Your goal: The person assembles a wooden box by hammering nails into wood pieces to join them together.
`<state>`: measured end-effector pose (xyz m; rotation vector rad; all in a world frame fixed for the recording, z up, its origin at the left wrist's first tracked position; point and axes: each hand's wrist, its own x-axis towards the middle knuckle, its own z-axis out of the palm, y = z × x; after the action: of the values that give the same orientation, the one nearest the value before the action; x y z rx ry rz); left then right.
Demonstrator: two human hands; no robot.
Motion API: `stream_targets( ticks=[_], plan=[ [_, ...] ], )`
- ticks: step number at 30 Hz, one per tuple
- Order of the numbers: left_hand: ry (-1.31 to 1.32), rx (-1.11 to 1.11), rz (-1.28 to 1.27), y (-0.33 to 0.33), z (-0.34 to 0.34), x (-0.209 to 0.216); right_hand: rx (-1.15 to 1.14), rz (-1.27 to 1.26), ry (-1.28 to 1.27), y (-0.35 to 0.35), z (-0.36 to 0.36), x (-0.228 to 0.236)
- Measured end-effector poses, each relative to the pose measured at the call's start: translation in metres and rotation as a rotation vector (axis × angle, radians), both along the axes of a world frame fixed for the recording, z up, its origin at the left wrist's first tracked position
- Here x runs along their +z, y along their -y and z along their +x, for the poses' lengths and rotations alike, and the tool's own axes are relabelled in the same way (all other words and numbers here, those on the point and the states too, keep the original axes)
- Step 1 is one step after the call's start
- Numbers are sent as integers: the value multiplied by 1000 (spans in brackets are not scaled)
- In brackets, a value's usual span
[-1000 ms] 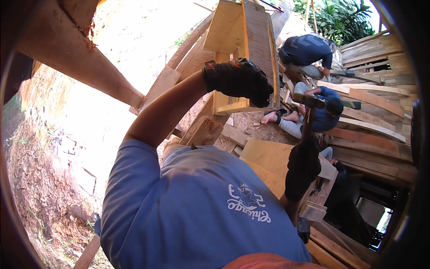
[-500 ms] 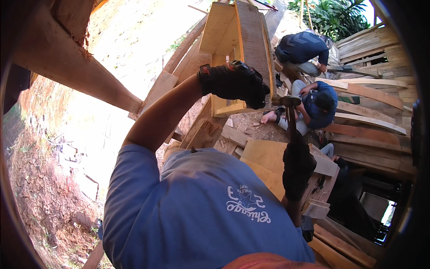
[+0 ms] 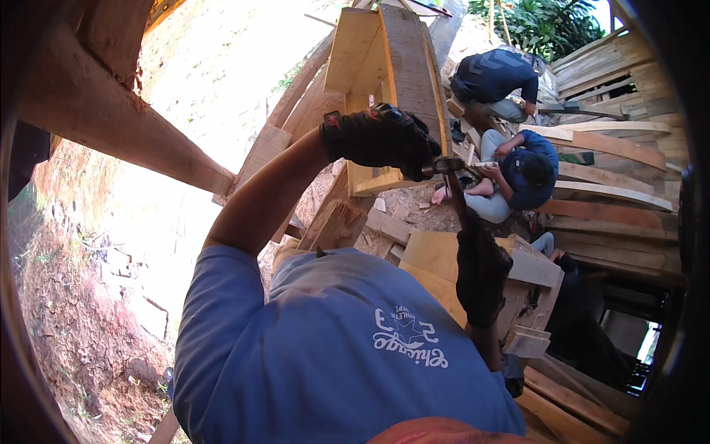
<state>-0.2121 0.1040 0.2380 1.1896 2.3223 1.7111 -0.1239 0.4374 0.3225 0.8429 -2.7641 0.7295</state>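
Observation:
My right hand (image 3: 481,274), in a black glove, is wrapped round the handle of a hammer (image 3: 460,201). The hammer's head is right beside the fingertips of my left hand (image 3: 386,140), at the near right edge of a wooden box (image 3: 409,63). Also gloved in black, my left hand lies over the near end of that box with its fingers closed. What they pinch, if anything, is hidden. The box is made of pale boards and has an open side facing left.
Two people in dark shirts, one bent over (image 3: 495,78) and one seated (image 3: 534,166), are close by on the right. Curved planks (image 3: 614,152) are stacked beyond them. A thick timber (image 3: 126,122) slants across the upper left. Plywood pieces (image 3: 433,255) stand near my right forearm.
The hammer has swung left, its head now against or very near my left fingertips at the box edge. My right hand has shifted slightly left with it.

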Motion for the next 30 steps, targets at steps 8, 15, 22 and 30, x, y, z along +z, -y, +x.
stream_targets(
  ticks=[8, 15, 22, 30],
  plan=[
    [167, -42, 21, 2, -3, -3, 38, -22, 47, -1, -6, -1],
    [68, -27, 59, 2, -3, -3, -171, -430, 327, -7, -1, -17],
    [449, -114, 287, 3, 4, 0, -162, -404, 299, 7, -1, -5],
    [64, -29, 125, 2, -1, 0, -201, -263, 128, -5, 4, -11]
  ],
)
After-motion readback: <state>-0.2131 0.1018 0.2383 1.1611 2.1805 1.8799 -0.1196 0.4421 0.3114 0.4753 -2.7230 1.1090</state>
